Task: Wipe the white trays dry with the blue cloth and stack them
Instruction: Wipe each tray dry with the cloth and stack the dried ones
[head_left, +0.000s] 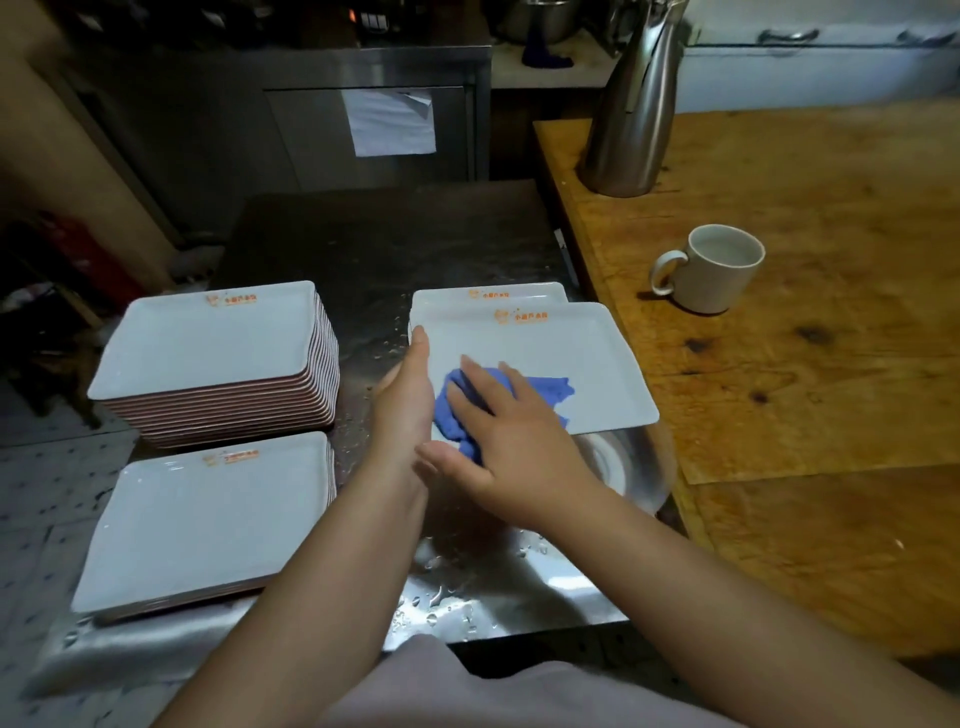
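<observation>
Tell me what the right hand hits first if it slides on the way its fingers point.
The right hand points up-left over the blue cloth. It would probably meet the left hand holding the tray edge first.

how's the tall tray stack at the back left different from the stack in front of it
The back-left stack is far taller, many trays deep with pinkish edges showing down its side; the front-left stack is only a few trays high. The back stack sits farther from the person, the front one at the steel counter's near edge. Both are white rectangular trays with an orange logo.
</observation>
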